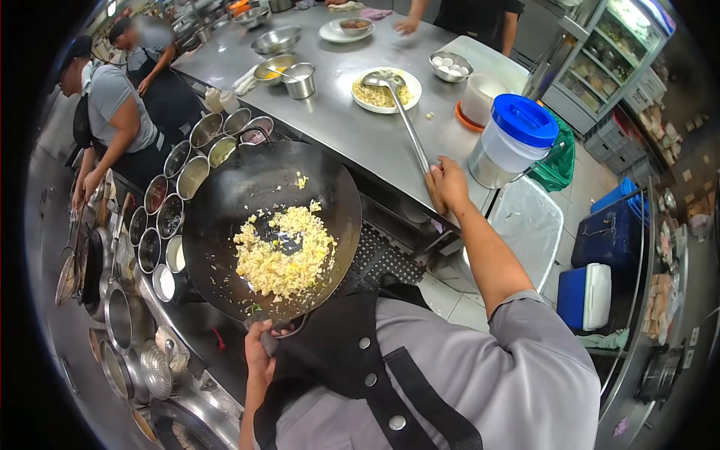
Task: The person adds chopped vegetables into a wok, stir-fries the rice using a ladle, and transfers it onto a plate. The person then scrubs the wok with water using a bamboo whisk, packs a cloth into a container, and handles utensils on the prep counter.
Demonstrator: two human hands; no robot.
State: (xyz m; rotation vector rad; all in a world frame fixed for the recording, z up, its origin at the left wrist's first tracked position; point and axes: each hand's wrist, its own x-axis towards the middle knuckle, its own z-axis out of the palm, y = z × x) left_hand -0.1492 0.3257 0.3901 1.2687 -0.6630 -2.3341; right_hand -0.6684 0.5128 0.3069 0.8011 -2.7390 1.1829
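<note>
My left hand [259, 352] is closed around the near handle of a large dark wok [214, 247], with what looks like a cloth in the grip. Fried rice with egg [289, 274] lies in the wok, a few grains scattered up its sides. My right hand [450, 184] is wrapped around the wooden end of a long-handled ladle [409, 124]. The ladle's metal bowl rests on rice in a white plate [415, 84] on the steel counter.
Several metal pots of ingredients [193, 176] stand left of the wok. On the counter are a bowl of eggs [451, 66], a steel pot [300, 81] and a blue-lidded container [521, 131]. Two people [112, 112] work at left; another person's hand [407, 25] is across the counter.
</note>
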